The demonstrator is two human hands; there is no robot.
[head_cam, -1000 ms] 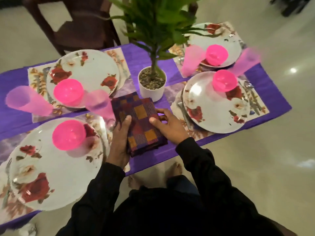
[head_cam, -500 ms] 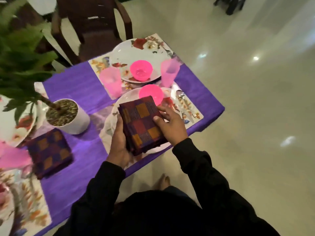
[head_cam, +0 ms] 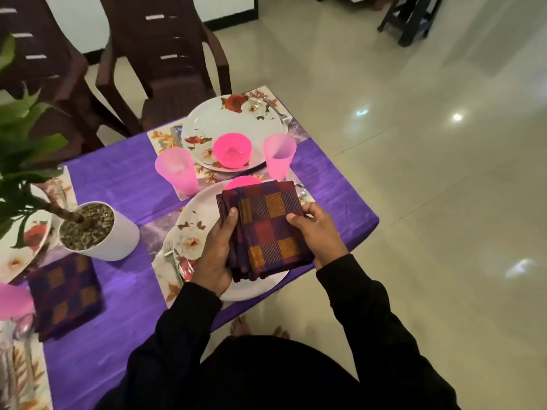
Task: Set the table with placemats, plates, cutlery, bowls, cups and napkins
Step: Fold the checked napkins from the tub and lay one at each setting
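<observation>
Napkins: a folded stack of checked cloth napkins in maroon, purple and gold (head_cam: 266,229) is held above the near white floral plate (head_cam: 195,229) at the right end of the purple-clothed counter (head_cam: 118,184). Left hand (head_cam: 217,255) grips the stack's left edge, thumb on top. Right hand (head_cam: 318,232) pinches the right edge, fingers curled over the cloth. Both arms are in black sleeves.

Surroundings: the stack and hands cover most of the near plate and nearly hide the pink plastic bowl (head_cam: 244,182) at that plate's far side. A fork (head_cam: 173,261) lies just left of the plate on a floral placemat. A single folded checked napkin (head_cam: 66,294) lies flat on the counter to the left, near a white pot (head_cam: 118,232) filled with gravel and holding a green plant. Two dark brown plastic chairs (head_cam: 165,51) stand beyond the counter.

Containers: a second pink plastic bowl (head_cam: 232,149) sits on the far white floral plate (head_cam: 236,119); it appears to hold nothing. Two translucent pink plastic cups, left cup (head_cam: 177,170) and right cup (head_cam: 279,155), stand upright either side of that plate. Their contents cannot be determined.
</observation>
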